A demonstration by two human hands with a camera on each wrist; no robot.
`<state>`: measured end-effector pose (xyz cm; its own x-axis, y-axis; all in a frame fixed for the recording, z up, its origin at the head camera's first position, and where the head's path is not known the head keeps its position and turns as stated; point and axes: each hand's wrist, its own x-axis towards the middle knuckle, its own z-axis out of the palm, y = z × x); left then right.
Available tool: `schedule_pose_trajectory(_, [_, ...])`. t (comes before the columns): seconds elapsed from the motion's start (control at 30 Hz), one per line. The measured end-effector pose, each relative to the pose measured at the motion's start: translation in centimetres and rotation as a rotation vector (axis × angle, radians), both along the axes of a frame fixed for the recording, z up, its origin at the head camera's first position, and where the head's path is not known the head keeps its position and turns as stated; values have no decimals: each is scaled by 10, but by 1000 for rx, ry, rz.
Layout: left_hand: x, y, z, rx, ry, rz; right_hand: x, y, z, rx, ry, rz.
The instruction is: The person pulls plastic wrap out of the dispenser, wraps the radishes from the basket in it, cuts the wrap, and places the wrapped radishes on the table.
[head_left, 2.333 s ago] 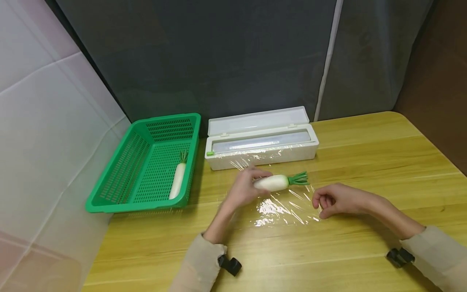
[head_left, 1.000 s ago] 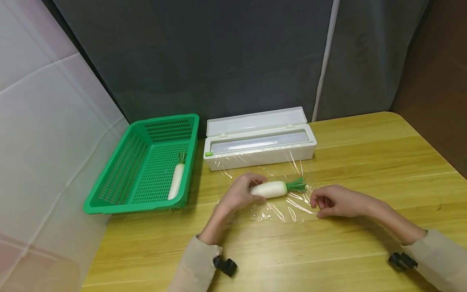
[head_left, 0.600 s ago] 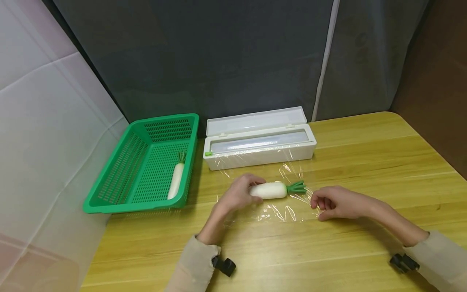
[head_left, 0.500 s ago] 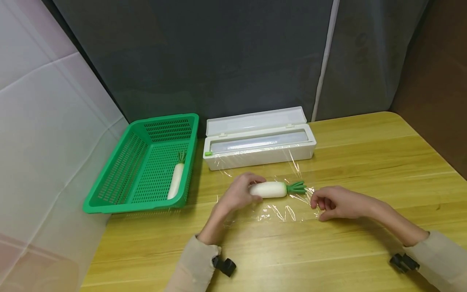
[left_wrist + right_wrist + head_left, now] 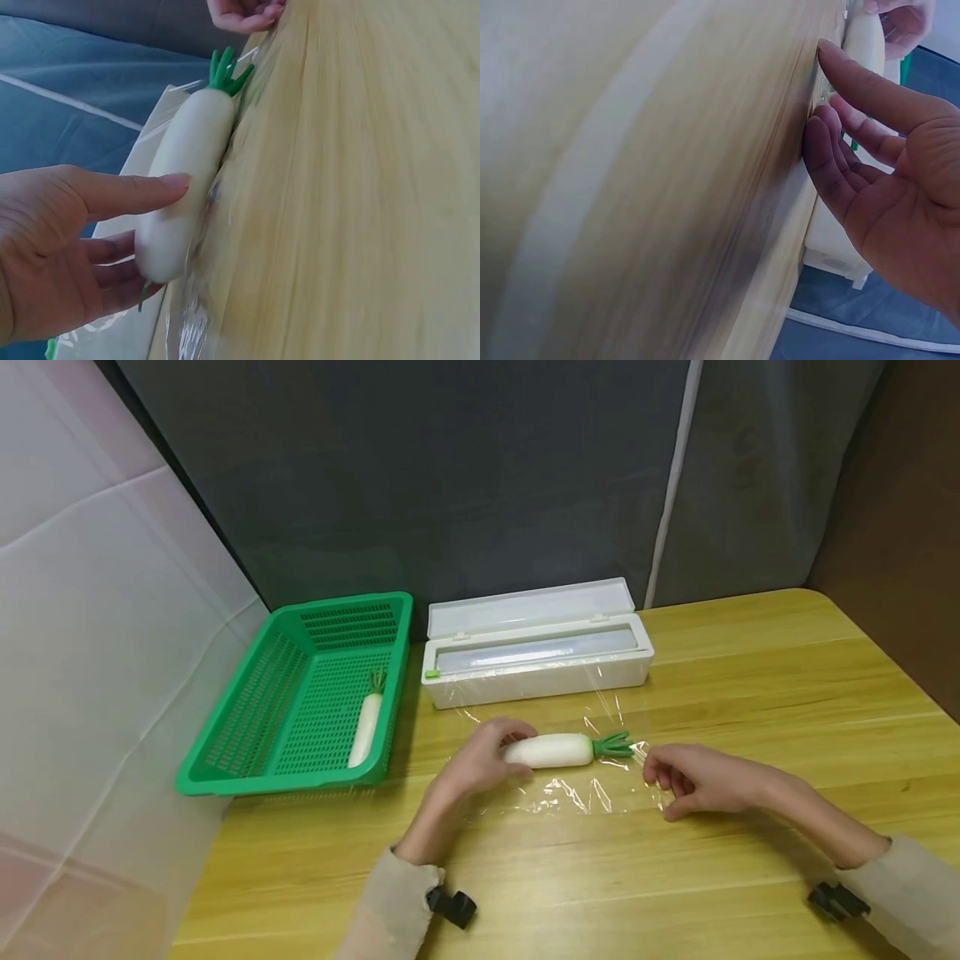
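White radish (image 5: 551,751), one: in the left hand (image 5: 480,760), thumb and fingers clamped about its root end, leaves pointing toward the right hand (image 5: 705,780). Clear film (image 5: 573,797): beneath the grip. Right hand: at the film's edge, thumb and fingers apart. White box (image 5: 543,685), lid raised: beyond the grip. Green basket (image 5: 288,784): left of it, containing second radish (image 5: 365,731).

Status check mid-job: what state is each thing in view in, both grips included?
White box-shaped plastic dispenser: lid open.
Clear plastic film: drawn out in front of the dispenser, wrinkled.
White radish with green leaves: lying over the film, held.
Green perforated plastic basket: upright, open-topped.
Second white radish: lying in the basket.
Left grip: holding the first radish's leafless end.
Right grip: at the film's edge, thumb apart from fingers.
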<state>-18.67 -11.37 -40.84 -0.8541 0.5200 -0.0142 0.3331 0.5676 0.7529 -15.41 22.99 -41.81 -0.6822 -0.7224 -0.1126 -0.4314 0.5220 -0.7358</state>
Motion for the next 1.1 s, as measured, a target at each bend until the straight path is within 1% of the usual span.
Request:
schedule_pose_trajectory(0.1, [1, -8, -1, 35, -7, -1, 0, 1, 0, 8, 1, -1])
schedule_pose_trajectory(0.23, [4, -20, -1, 66, -14, 21, 0, 1, -2, 3, 44, 22])
schedule_pose_trajectory(0.3, [6, -26, -1, 66, -7, 31, 0, 2, -2, 1, 63, 28])
schedule_pose_trajectory(0.4, [9, -37, -1, 47, 18, 51, 0, 2, -2, 0, 69, 30])
schedule_pose_trajectory(0.53, [14, -49, -1, 33, 31, 69, 1, 3, -2, -4, 87, 36])
schedule_pose_trajectory(0.67, [17, -59, -3, 29, 53, 73, 2, 2, -2, -11, 116, 45])
schedule_pose_trajectory(0.73, [19, -64, -3, 21, 66, 71, 2, 2, -1, -11, 112, 48])
schedule_pose_trajectory(0.83, [22, -70, -5, 10, 55, 66, 2, 3, 0, -3, 81, 54])
schedule_pose_trajectory(0.93, [25, -75, -6, 13, 24, 67, 2, 3, 1, 3, 49, 56])
schedule_pose_trajectory(1.0, [27, -78, -7, 19, 8, 70, 2, 3, 1, 3, 46, 56])
schedule_pose_trajectory(1.1, [30, -82, -8, 15, -3, 69, 1, 4, -1, -6, 65, 59])
